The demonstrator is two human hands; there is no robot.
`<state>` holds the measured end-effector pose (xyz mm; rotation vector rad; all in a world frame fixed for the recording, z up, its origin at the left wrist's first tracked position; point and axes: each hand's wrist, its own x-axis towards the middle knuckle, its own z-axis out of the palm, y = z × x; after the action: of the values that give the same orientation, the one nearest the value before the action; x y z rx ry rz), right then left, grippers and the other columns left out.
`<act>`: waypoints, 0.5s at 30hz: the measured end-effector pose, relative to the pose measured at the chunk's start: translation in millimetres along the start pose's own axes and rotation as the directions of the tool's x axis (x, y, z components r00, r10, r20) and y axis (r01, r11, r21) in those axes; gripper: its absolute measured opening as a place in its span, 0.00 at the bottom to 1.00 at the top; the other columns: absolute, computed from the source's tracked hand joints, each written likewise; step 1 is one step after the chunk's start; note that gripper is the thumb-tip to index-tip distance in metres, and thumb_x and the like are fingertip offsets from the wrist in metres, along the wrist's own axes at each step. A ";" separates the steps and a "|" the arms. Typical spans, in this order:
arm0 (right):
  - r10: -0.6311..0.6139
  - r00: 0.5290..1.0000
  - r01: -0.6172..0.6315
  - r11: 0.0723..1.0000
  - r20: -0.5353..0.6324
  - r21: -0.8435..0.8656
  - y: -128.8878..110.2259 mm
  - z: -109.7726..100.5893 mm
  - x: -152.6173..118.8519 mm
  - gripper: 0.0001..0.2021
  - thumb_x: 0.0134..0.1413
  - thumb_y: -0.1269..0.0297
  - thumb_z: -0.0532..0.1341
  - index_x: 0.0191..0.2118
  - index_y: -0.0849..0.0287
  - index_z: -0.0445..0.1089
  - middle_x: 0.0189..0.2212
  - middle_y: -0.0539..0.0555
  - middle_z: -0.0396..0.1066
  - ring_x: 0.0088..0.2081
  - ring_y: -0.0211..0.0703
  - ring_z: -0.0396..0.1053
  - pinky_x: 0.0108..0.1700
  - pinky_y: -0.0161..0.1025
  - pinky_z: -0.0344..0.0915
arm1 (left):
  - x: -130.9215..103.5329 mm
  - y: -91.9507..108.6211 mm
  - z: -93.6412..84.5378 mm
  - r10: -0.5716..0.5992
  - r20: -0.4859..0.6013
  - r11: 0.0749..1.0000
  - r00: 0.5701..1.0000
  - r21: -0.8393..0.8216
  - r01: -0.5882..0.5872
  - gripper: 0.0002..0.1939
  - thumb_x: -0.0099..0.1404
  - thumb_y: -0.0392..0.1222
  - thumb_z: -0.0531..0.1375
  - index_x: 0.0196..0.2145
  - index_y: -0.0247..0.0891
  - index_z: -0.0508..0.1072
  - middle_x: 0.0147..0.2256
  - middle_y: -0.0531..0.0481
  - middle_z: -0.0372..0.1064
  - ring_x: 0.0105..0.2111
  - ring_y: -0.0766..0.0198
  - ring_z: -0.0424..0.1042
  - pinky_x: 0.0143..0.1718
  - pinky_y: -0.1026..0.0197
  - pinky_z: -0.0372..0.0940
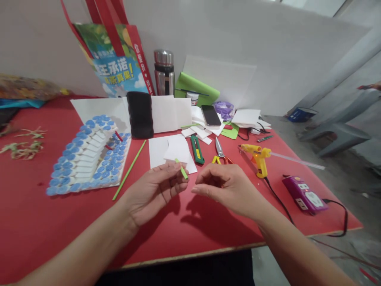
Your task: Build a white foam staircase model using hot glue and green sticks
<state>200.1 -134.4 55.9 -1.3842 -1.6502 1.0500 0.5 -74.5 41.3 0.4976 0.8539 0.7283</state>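
Note:
My left hand [149,190] pinches a short light-green strip [183,172] between thumb and fingertips, above the front of the red table [166,238]. Close by on the right is my right hand [235,190], its fingers curled and its thumb apart from them, with nothing visible between. Behind the hands lie white sheets [156,155], a green utility knife [197,149] and scissors [219,147], whose handles are partly hidden by my right hand. A long thin green strip [129,171] rests left of the sheets.
At left stands a white model with blue discs [64,166]. A yellow glue gun [261,161] and purple power strip [305,195] sit at right, with cords. A black stand [140,115], steel flask [164,75], phone [210,115] and printed bag [119,71] are at the back.

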 end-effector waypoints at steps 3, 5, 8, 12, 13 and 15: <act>-0.067 0.997 0.066 0.998 -0.041 -0.020 -0.4 1.4 2.2 0.14 0.60 0.53 0.71 0.32 0.59 0.76 0.24 0.48 0.72 0.25 0.34 0.63 0.27 0.34 0.58 | 1.0 -2.2 4.4 0.030 0.065 0.999 0.997 0.030 -0.032 0.03 0.60 0.32 0.72 0.32 0.31 0.82 0.32 0.46 0.77 0.31 0.65 0.76 0.35 0.66 0.77; -0.120 0.990 0.114 0.991 -0.079 -0.070 -1.6 1.1 3.9 0.14 0.61 0.53 0.71 0.31 0.58 0.76 0.25 0.48 0.73 0.25 0.34 0.64 0.26 0.33 0.58 | 2.2 -0.9 7.7 0.056 0.112 0.997 0.992 0.051 -0.062 0.07 0.56 0.34 0.75 0.30 0.32 0.81 0.30 0.48 0.76 0.29 0.67 0.76 0.34 0.67 0.76; -0.235 0.961 0.198 0.952 -0.144 -0.232 -0.7 -2.3 5.4 0.14 0.63 0.54 0.69 0.31 0.58 0.76 0.25 0.48 0.74 0.25 0.34 0.64 0.27 0.34 0.58 | 7.3 5.7 11.1 0.127 0.200 0.977 0.971 0.142 -0.157 0.11 0.55 0.39 0.77 0.29 0.33 0.80 0.27 0.50 0.76 0.27 0.68 0.75 0.33 0.67 0.75; -0.325 0.925 0.161 0.803 -0.195 -0.573 17.0 -16.3 6.1 0.15 0.69 0.54 0.64 0.34 0.59 0.76 0.29 0.52 0.77 0.30 0.40 0.71 0.34 0.38 0.60 | 20.7 16.8 8.3 0.273 0.297 0.889 0.915 0.285 -0.358 0.12 0.60 0.44 0.75 0.30 0.34 0.78 0.28 0.49 0.78 0.29 0.66 0.78 0.36 0.65 0.76; -0.277 0.937 0.072 0.749 -0.213 -0.659 24.8 -21.5 6.3 0.15 0.70 0.54 0.63 0.36 0.60 0.75 0.30 0.54 0.77 0.31 0.43 0.73 0.34 0.39 0.59 | 24.2 18.4 6.7 0.314 0.309 0.860 0.898 0.309 -0.407 0.12 0.60 0.44 0.75 0.31 0.35 0.78 0.28 0.49 0.79 0.29 0.66 0.78 0.34 0.65 0.75; -0.108 0.953 -0.165 0.600 -0.283 -0.783 42.8 -31.9 6.9 0.15 0.70 0.53 0.63 0.40 0.60 0.74 0.33 0.57 0.78 0.32 0.48 0.74 0.32 0.40 0.55 | 29.2 19.3 3.7 0.386 0.332 0.800 0.861 0.344 -0.491 0.11 0.61 0.43 0.74 0.33 0.36 0.77 0.29 0.50 0.79 0.29 0.66 0.78 0.30 0.66 0.74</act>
<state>244.7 -119.6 29.8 -2.0138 -1.9402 -0.0096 9.3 -40.5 41.6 1.1855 0.6588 0.8895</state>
